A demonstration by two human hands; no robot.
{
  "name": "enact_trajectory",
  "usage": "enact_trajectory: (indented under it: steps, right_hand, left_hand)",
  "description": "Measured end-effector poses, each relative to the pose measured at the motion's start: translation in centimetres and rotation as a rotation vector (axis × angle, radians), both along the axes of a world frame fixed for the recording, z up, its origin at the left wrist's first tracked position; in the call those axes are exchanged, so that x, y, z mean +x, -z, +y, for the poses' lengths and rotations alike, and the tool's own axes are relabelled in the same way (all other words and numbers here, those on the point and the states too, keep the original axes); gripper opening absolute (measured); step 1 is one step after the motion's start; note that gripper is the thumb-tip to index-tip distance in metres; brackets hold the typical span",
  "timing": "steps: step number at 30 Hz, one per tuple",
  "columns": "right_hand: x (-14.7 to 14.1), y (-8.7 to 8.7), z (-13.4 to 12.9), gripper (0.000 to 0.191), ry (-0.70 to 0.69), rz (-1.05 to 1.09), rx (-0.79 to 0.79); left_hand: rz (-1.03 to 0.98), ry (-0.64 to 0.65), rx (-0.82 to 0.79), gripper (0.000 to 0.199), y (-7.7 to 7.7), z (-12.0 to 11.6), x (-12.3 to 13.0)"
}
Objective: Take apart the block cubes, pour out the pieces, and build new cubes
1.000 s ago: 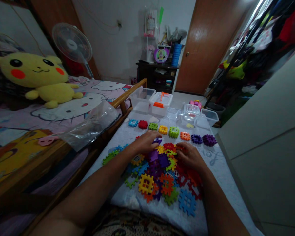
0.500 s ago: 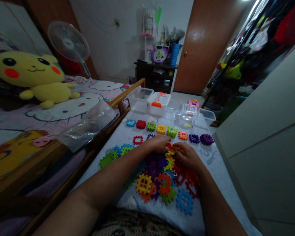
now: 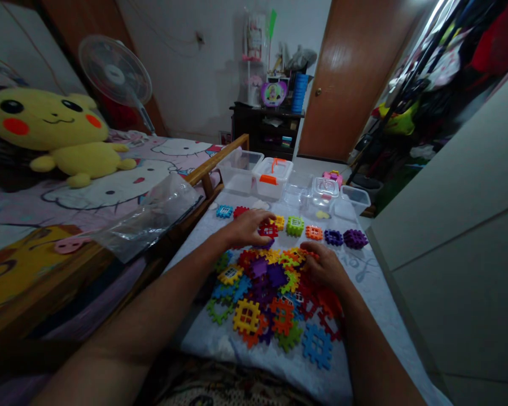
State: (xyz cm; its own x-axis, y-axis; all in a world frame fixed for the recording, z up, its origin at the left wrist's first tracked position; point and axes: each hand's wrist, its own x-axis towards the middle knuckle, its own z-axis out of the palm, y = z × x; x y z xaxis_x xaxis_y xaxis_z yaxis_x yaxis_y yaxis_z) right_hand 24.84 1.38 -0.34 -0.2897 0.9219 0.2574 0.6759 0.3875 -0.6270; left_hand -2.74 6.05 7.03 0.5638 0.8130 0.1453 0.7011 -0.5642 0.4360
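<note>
My left hand (image 3: 250, 228) is closed on a red window-pattern building tile (image 3: 268, 230) with toothed edges, held just in front of the row of blocks. My right hand (image 3: 325, 264) rests at the right side of the loose pile, fingers curled around orange and red pieces (image 3: 311, 255); exactly what it grips is partly hidden. Between my forearms spreads the pile: a yellow window tile (image 3: 246, 317), an orange tile (image 3: 282, 316), a purple tile (image 3: 276, 274), a blue tile (image 3: 316, 345) and several others.
Behind my hands runs a row of toothed blocks, among them a green one (image 3: 295, 226) and a purple one (image 3: 355, 238). Clear plastic boxes (image 3: 271, 179) stand at the far end. A wooden bed rail (image 3: 203, 169) borders the left, a pale cabinet (image 3: 457, 225) the right.
My left hand has moved left and away from the pile, carrying the red tile towards the row. More of the pile's left part shows. My right hand has shifted only slightly.
</note>
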Motion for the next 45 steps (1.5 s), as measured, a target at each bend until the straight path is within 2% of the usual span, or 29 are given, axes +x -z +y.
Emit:
enact_trajectory:
  steps: [4,8,13,19,29,37,42,45]
  right_hand:
    - [-0.2,-0.2,-0.1,0.031,-0.015,-0.037,-0.045]
    - [-0.3,-0.2,-0.1,0.029,-0.02,-0.003,-0.049]
    - [-0.1,0.0,0.1,0.028,-0.023,0.014,-0.053]
    - [-0.1,-0.1,0.1,0.027,-0.021,-0.024,-0.05]
    - [-0.1,-0.4,0.0,0.029,-0.022,-0.079,-0.055]
    - [-0.4,-0.7,-0.1,0.028,-0.017,-0.092,-0.059]
    - [-0.4,-0.9,-0.1,0.029,-0.031,-0.1,-0.088]
    - [-0.4,-1.0,-0.2,0.028,-0.03,-0.097,-0.085]
  left_hand:
    - [0.053,-0.086,-0.071,0.051,-0.6,-0.4,-5.5]
    - [0.148,-0.141,-0.168,0.054,0.7,-1.2,-8.1]
    - [0.216,-0.125,-0.117,0.055,2.8,-1.0,-7.9]
    - [0.301,-0.109,-0.053,0.052,3.9,-0.1,-7.0]
    - [0.408,-0.124,-0.088,0.043,4.4,-0.2,-6.8]
    - [0.442,-0.101,-0.075,0.024,4.7,0.3,-6.6]
    - [0.443,-0.092,-0.046,0.031,5.2,0.4,-6.8]
    - [0.39,-0.106,-0.012,0.045,4.6,0.6,-7.2]
